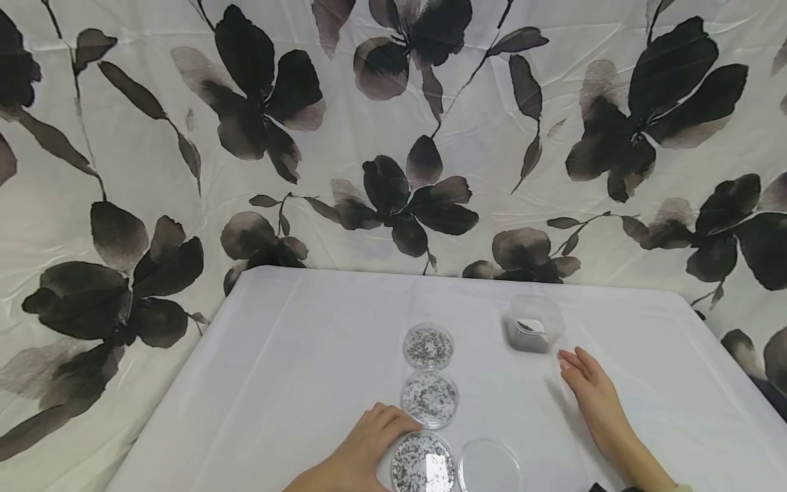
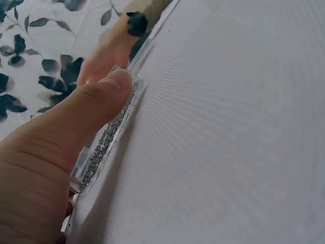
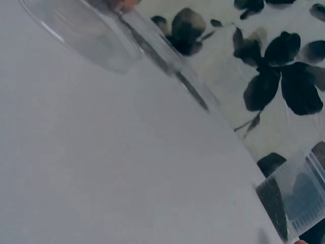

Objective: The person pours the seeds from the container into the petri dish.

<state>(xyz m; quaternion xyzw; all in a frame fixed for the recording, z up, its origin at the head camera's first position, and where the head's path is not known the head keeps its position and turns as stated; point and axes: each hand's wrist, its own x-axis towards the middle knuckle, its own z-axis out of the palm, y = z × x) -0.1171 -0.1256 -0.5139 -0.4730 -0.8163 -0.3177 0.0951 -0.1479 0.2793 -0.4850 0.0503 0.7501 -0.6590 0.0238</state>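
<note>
My left hand (image 1: 373,447) grips the nearest petri dish (image 1: 413,471), a clear round dish spread with small dark grey bits. In the left wrist view, the thumb (image 2: 109,94) lies against the dish's rim and other fingers show at its far end. Beyond it, in a line, are a second petri dish (image 1: 430,399) and a third (image 1: 428,346), both with the same bits. My right hand (image 1: 593,396) is held with fingers fairly straight, just short of a clear plastic tub (image 1: 533,325) holding dark material. Whether its fingertips touch the tub is unclear.
A clear round lid (image 1: 490,468) lies flat to the right of the nearest dish. All of it stands on a table with a white cloth (image 1: 295,342). Behind the table hangs a floral curtain (image 1: 344,137).
</note>
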